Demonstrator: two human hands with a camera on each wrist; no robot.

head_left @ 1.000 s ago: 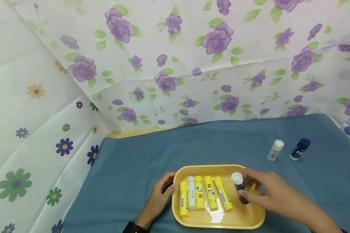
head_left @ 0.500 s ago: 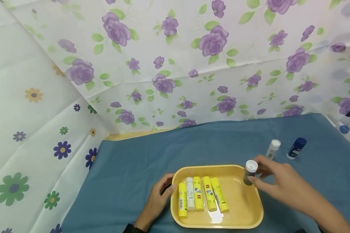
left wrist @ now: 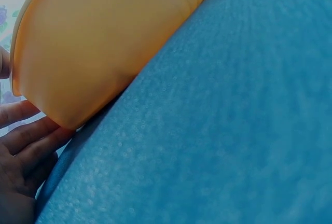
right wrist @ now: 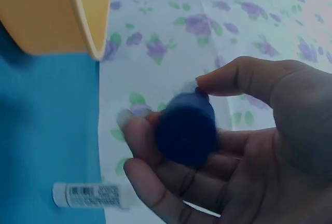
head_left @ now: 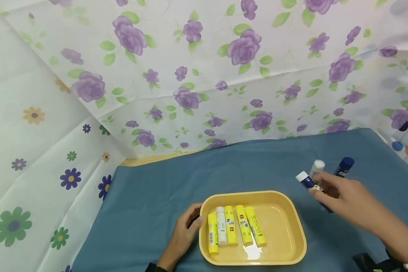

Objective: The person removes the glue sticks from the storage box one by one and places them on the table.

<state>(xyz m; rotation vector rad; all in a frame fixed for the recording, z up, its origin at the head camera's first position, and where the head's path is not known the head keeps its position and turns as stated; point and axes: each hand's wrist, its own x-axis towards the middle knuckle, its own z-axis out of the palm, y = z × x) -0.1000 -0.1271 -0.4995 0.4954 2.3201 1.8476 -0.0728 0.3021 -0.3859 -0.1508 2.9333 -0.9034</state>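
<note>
My right hand (head_left: 346, 194) pinches a dark blue glue stick (head_left: 308, 182) with a white end, tilted, above the cloth to the right of the yellow tray (head_left: 287, 260). Its blue end (right wrist: 187, 133) faces the camera in the right wrist view. My left hand (head_left: 183, 230) grips the tray's left side, thumb over the rim and fingers (left wrist: 44, 146) against the outer wall. Inside the tray's left half lie several yellow glue sticks (head_left: 243, 224) and one white glue stick (head_left: 221, 226), side by side.
Beyond my right hand stand a white glue stick (head_left: 317, 166) and a blue-capped glue stick (head_left: 344, 166), both partly hidden by it. Blue cloth (head_left: 156, 196) covers the table. Flowered sheets (head_left: 204, 75) hang behind and at the left.
My right hand has lifted the dark blue glue stick out of the tray and carried it right, toward the two standing sticks, tilting it. The left hand stays on the tray.
</note>
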